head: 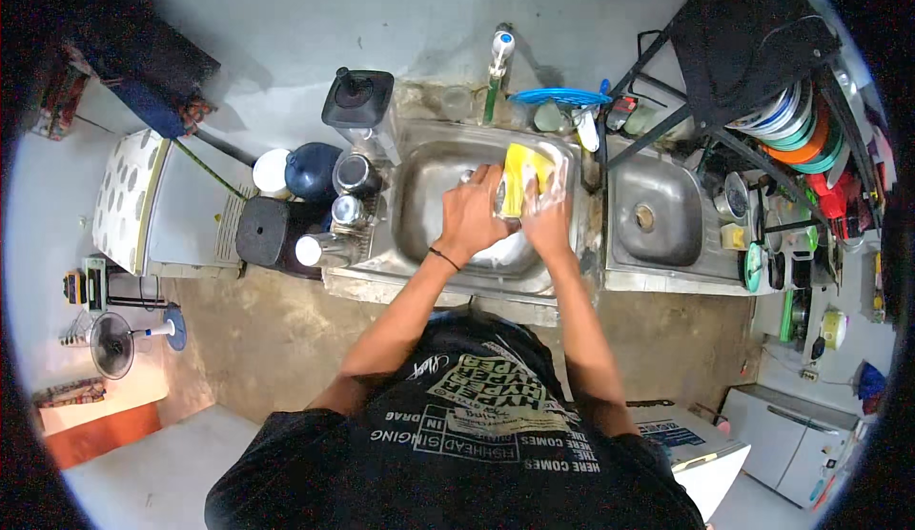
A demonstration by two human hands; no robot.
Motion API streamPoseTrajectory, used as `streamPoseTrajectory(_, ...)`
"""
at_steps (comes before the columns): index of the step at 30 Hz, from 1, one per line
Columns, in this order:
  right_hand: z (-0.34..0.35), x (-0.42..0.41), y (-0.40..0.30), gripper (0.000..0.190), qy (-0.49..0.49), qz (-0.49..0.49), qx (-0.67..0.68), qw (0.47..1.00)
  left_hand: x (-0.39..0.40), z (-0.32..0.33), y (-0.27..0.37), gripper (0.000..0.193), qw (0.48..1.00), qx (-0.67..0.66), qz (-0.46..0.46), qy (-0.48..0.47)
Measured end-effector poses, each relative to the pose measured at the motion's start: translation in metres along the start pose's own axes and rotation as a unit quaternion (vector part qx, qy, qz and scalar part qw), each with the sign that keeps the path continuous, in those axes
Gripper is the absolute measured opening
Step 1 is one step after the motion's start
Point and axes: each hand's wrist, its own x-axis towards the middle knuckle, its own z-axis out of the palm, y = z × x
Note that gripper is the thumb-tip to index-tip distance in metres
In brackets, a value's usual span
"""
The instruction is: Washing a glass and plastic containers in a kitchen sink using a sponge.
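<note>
My right hand [547, 219], covered with white suds, is closed on a yellow sponge or cloth [525, 172] above the stainless steel sink basin [422, 233]. Close beside it, my left hand [473, 212] has its fingers curled, knuckles up, near the yellow piece. A small shiny patch shows at its fingers, but whatever lies under that palm is hidden. White foam shows in the basin below both hands. Behind the sink rises a faucet [502, 47] with a green tube [491, 101] on its spout.
Left of the basin stand a dark cup [357, 175], a metal cup [349, 210], a tumbler [322, 250] and a black-lidded pitcher [361, 104]. A blue plastic basket [561, 96] sits behind. On the right are a second sink [656, 215] and a black rack leg [647, 137].
</note>
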Motion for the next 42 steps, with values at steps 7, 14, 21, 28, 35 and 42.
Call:
streamPoseTrajectory(7,-0.005,-0.011,0.004,0.029,-0.098,-0.056,-0.123,0.986,-0.004,0.012,-0.017,0.051,1.0,0.011,0.014,0.025)
streamPoseTrajectory(14,0.008,-0.021,0.048,0.032,-0.041,-0.038,-0.104,0.993,-0.004,0.019,-0.018,0.052,0.998,0.047,0.036,0.023)
streamPoseTrajectory(21,0.012,0.004,0.007,0.034,0.031,-0.028,-0.289,0.956,-0.012,0.03,-0.013,0.06,0.998,0.036,0.034,-0.032)
streamPoseTrajectory(28,0.012,-0.053,0.026,0.036,-0.143,-0.125,-0.216,0.958,-0.018,0.034,-0.039,0.048,0.992,-0.107,-0.061,0.018)
streamPoseTrajectory(35,0.004,-0.054,0.06,0.028,-0.057,-0.21,-0.223,0.95,-0.003,0.007,-0.036,0.059,0.981,-0.14,-0.016,-0.13)
streamPoseTrajectory(42,-0.012,-0.003,0.023,0.028,-0.079,-0.122,-0.097,0.985,-0.003,-0.011,-0.032,0.077,0.965,-0.118,0.103,-0.21)
